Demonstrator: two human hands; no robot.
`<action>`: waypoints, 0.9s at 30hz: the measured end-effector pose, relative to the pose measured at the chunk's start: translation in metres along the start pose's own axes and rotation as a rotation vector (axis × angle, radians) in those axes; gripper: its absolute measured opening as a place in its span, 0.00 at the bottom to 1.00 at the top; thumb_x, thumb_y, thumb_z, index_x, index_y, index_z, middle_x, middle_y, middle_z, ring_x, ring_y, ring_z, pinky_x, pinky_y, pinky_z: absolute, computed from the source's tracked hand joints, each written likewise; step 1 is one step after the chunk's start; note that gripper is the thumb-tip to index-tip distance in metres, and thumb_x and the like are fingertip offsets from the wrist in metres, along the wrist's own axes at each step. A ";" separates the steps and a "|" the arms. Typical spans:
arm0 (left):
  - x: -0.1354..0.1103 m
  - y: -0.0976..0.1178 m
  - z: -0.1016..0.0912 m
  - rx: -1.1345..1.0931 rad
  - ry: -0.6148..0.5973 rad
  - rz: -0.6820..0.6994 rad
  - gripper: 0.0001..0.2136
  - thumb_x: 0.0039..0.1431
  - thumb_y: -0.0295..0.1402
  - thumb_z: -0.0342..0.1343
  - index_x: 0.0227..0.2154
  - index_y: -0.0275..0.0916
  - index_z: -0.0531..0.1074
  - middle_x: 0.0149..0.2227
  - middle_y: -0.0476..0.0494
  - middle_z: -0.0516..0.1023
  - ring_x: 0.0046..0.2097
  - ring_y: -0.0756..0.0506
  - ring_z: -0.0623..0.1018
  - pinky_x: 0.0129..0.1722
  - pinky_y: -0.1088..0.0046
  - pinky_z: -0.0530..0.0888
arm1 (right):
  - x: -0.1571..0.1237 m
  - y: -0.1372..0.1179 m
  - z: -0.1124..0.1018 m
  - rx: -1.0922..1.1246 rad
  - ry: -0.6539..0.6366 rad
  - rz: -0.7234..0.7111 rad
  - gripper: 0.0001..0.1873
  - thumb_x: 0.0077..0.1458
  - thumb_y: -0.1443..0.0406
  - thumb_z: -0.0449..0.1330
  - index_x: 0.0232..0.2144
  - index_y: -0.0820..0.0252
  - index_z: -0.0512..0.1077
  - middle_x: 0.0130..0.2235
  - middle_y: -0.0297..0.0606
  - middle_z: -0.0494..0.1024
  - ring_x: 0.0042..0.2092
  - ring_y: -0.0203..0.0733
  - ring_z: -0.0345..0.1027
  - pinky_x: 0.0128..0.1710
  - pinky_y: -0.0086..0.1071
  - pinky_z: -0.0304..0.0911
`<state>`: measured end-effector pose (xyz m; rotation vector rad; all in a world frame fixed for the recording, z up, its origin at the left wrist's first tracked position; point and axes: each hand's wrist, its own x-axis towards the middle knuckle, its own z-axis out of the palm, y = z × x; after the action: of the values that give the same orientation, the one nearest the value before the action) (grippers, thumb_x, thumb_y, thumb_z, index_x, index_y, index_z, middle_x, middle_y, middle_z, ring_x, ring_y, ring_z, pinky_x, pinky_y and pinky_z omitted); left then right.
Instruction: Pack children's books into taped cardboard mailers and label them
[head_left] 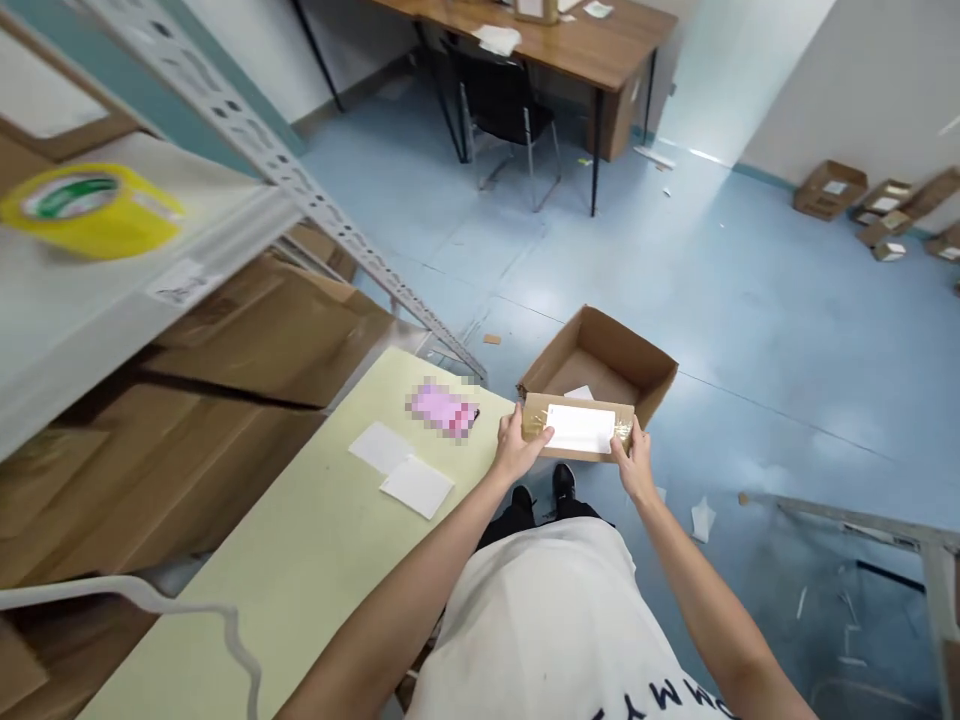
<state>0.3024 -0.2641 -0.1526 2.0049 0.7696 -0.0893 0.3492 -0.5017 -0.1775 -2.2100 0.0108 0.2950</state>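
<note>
Small flat white-labelled cardboard parcel point(578, 428), taped, level, just above open carton point(634, 352)

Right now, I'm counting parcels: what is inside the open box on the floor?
The open box shows a bare cardboard bottom and one white corner. Its near part is hidden behind the labelled parcel held by left hand and right hand.

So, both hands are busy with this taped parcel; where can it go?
The pale green tabletop is bare between the two white paper sheets and its near end. The open brown cardboard box holds only a white slip. Crowded beyond the sheets.
</note>
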 end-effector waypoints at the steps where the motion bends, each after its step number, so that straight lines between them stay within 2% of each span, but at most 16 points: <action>1: 0.010 0.007 0.009 0.013 -0.039 0.023 0.43 0.49 0.49 0.61 0.65 0.35 0.55 0.55 0.34 0.64 0.63 0.35 0.64 0.65 0.57 0.59 | 0.003 0.008 -0.004 -0.016 0.024 0.040 0.42 0.59 0.48 0.50 0.69 0.58 0.43 0.53 0.48 0.64 0.58 0.52 0.61 0.60 0.48 0.55; 4: 0.032 0.022 0.031 -0.011 -0.145 0.125 0.41 0.49 0.46 0.62 0.65 0.37 0.56 0.57 0.33 0.65 0.63 0.35 0.66 0.63 0.57 0.62 | 0.005 0.023 -0.014 -0.037 0.066 0.096 0.47 0.56 0.47 0.53 0.69 0.61 0.41 0.61 0.53 0.59 0.63 0.54 0.55 0.61 0.47 0.56; 8: 0.043 0.029 0.048 -0.196 -0.292 0.168 0.39 0.52 0.39 0.61 0.65 0.38 0.53 0.62 0.30 0.64 0.60 0.37 0.70 0.57 0.58 0.70 | -0.005 0.027 -0.016 -0.012 0.031 0.028 0.48 0.55 0.47 0.55 0.69 0.58 0.42 0.70 0.51 0.43 0.70 0.54 0.40 0.61 0.48 0.57; 10: 0.039 0.025 0.051 -0.278 -0.314 0.153 0.39 0.52 0.37 0.62 0.65 0.39 0.53 0.62 0.30 0.64 0.58 0.38 0.73 0.55 0.57 0.71 | -0.011 0.027 -0.011 0.059 -0.001 -0.002 0.47 0.54 0.47 0.57 0.68 0.55 0.45 0.71 0.49 0.43 0.70 0.56 0.42 0.60 0.51 0.57; 12: 0.031 0.015 0.051 -0.343 -0.293 0.123 0.38 0.51 0.36 0.62 0.64 0.40 0.55 0.62 0.30 0.66 0.54 0.39 0.76 0.54 0.57 0.73 | -0.016 0.029 -0.004 0.175 -0.049 -0.005 0.47 0.53 0.47 0.59 0.68 0.54 0.47 0.70 0.50 0.48 0.66 0.58 0.54 0.58 0.51 0.61; 15: 0.011 -0.013 0.043 -0.414 -0.212 0.043 0.33 0.51 0.37 0.62 0.60 0.40 0.61 0.57 0.32 0.72 0.48 0.41 0.80 0.50 0.58 0.76 | -0.019 0.030 0.006 0.289 -0.154 0.031 0.46 0.51 0.49 0.61 0.67 0.54 0.50 0.67 0.52 0.55 0.54 0.55 0.71 0.54 0.51 0.66; 17: -0.006 -0.035 0.035 -0.447 -0.132 -0.029 0.29 0.50 0.38 0.62 0.56 0.39 0.65 0.52 0.34 0.75 0.44 0.42 0.81 0.48 0.58 0.77 | -0.016 0.029 0.011 0.289 -0.234 0.033 0.45 0.51 0.50 0.62 0.67 0.54 0.51 0.66 0.53 0.59 0.47 0.52 0.76 0.52 0.51 0.67; 21: -0.049 -0.076 0.010 -0.517 0.091 -0.169 0.24 0.48 0.41 0.63 0.48 0.36 0.71 0.45 0.36 0.79 0.40 0.43 0.82 0.46 0.59 0.77 | -0.001 0.012 0.023 0.194 -0.427 -0.024 0.42 0.51 0.51 0.60 0.65 0.58 0.55 0.59 0.55 0.69 0.40 0.48 0.77 0.46 0.48 0.70; 24: -0.086 -0.101 -0.012 -0.567 0.288 -0.242 0.22 0.47 0.44 0.62 0.43 0.36 0.72 0.43 0.37 0.80 0.39 0.43 0.81 0.44 0.60 0.77 | 0.009 -0.015 0.042 0.113 -0.571 -0.118 0.40 0.51 0.50 0.60 0.62 0.60 0.59 0.52 0.53 0.76 0.37 0.47 0.77 0.43 0.46 0.71; 27: -0.127 -0.118 -0.030 -0.617 0.469 -0.300 0.22 0.45 0.46 0.62 0.41 0.37 0.73 0.41 0.38 0.80 0.37 0.43 0.81 0.42 0.61 0.78 | 0.005 -0.048 0.067 0.083 -0.707 -0.246 0.34 0.51 0.50 0.59 0.57 0.60 0.65 0.46 0.49 0.79 0.38 0.47 0.76 0.42 0.44 0.72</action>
<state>0.1285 -0.2595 -0.1802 1.3203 1.2196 0.4132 0.3457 -0.4198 -0.1802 -1.8922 -0.6148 0.8966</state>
